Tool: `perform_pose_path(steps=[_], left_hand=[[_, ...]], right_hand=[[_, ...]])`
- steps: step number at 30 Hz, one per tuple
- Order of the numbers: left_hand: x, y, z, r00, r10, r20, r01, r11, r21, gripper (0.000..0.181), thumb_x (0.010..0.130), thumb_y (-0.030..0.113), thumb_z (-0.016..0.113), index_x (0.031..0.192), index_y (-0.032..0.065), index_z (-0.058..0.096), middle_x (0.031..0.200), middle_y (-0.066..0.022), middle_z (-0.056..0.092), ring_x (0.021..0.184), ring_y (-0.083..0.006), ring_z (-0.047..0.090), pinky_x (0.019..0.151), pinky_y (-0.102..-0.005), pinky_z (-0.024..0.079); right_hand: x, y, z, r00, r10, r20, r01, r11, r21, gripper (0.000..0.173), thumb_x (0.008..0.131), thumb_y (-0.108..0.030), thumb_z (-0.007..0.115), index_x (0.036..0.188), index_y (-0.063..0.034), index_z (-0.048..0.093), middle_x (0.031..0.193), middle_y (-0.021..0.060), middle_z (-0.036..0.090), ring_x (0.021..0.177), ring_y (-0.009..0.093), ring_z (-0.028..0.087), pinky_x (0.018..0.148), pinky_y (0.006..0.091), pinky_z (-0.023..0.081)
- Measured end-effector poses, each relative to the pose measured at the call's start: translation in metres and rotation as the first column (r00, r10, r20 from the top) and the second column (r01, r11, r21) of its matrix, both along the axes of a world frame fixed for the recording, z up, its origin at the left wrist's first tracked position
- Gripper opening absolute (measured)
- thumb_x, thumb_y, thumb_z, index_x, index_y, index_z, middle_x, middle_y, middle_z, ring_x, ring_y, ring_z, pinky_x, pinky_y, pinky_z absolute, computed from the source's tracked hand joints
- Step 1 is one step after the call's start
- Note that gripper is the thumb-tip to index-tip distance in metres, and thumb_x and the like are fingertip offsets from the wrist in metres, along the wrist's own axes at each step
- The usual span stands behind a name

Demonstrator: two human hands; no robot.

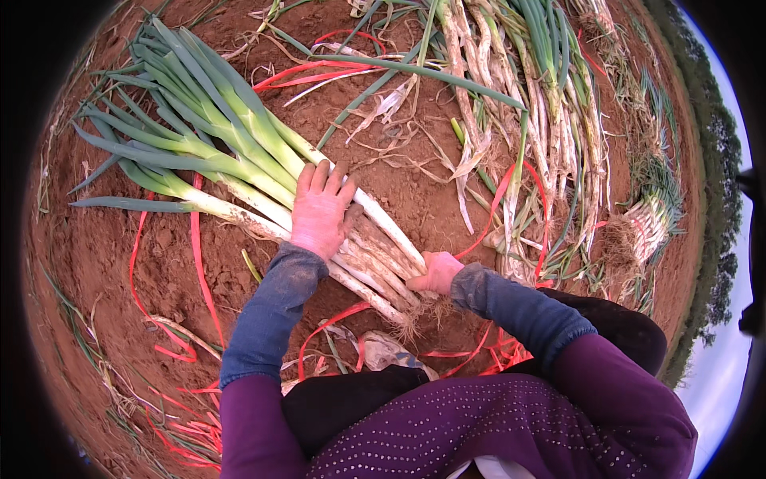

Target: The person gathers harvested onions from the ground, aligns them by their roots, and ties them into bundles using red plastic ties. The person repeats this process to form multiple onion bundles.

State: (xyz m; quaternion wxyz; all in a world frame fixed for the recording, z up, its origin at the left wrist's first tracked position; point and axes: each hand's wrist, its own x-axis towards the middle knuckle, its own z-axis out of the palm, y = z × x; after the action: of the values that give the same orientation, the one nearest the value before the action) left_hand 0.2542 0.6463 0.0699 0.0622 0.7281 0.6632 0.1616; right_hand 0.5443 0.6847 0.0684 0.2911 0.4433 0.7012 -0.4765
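Note:
A loose bundle of long green onions (pixel 263 170) lies slantwise on the soil before me, green leaves at the upper left and roots (pixel 407 326) at the lower right. Across the white stalks rests my left hand (pixel 323 209), its fingers bent over the far side and its thumb apart. My right hand (pixel 434 273) grips the bundle near the root end, at the outermost white stalk (pixel 389 224). Its fingertips are partly hidden. Soil and brown outer skin cling to the middle stalks. Red plastic ribbon (pixel 200 257) runs over the ground beside and below the bundle.
More unsorted green onions (pixel 538 102) lie in a heap at the upper right. A bundle of onions (pixel 649 224) with its roots towards me lies farther right. Red ribbons pile up at the lower left (pixel 197 434) and by my knee (pixel 508 353). Dry leaves (pixel 389 108) litter the soil.

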Motion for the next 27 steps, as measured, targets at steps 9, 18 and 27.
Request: perform_pose_path(steps=[9, 18, 27], left_hand=[[0.076, -0.038, -0.003, 0.958, -0.183, 0.221, 0.201, 0.978, -0.06, 0.065, 0.077, 0.035, 0.078, 0.135, 0.0141, 0.056, 0.142, -0.0124, 0.051, 0.138, -0.0373, 0.039, 0.118, -0.0541, 0.026], [0.08, -0.037, -0.009, 0.965, -0.165, 0.203, 0.174, 0.984, -0.027, 0.069, 0.077, 0.035, 0.079, 0.138, 0.0137, 0.053, 0.145, -0.0138, 0.048, 0.14, -0.0353, 0.038, 0.119, -0.0519, 0.026], [0.083, -0.102, 0.028, 0.896, 0.135, 0.424, -0.193, 0.976, 0.097, 0.036, 0.075, 0.014, 0.077, 0.109, 0.0072, 0.066, 0.103, -0.0103, 0.068, 0.102, -0.0332, 0.064, 0.087, -0.0437, 0.05]], right_hand=[[-0.007, 0.014, 0.034, 0.927, 0.364, 0.092, -0.375, 0.909, 0.181, 0.072, 0.088, -0.068, 0.059, 0.105, 0.0014, 0.061, 0.089, 0.026, 0.071, 0.088, 0.042, 0.07, 0.077, 0.0502, 0.054], [0.002, 0.072, 0.01, 0.845, 0.481, 0.234, -0.528, 0.68, 0.508, 0.026, 0.088, -0.013, 0.059, 0.112, -0.0044, 0.06, 0.104, 0.018, 0.066, 0.092, 0.039, 0.07, 0.075, 0.0483, 0.056], [-0.013, 0.028, 0.065, 0.875, 0.477, 0.078, -0.443, 0.728, 0.522, 0.032, 0.095, -0.035, 0.059, 0.101, -0.0038, 0.062, 0.091, 0.0204, 0.069, 0.085, 0.038, 0.07, 0.071, 0.0502, 0.054]])
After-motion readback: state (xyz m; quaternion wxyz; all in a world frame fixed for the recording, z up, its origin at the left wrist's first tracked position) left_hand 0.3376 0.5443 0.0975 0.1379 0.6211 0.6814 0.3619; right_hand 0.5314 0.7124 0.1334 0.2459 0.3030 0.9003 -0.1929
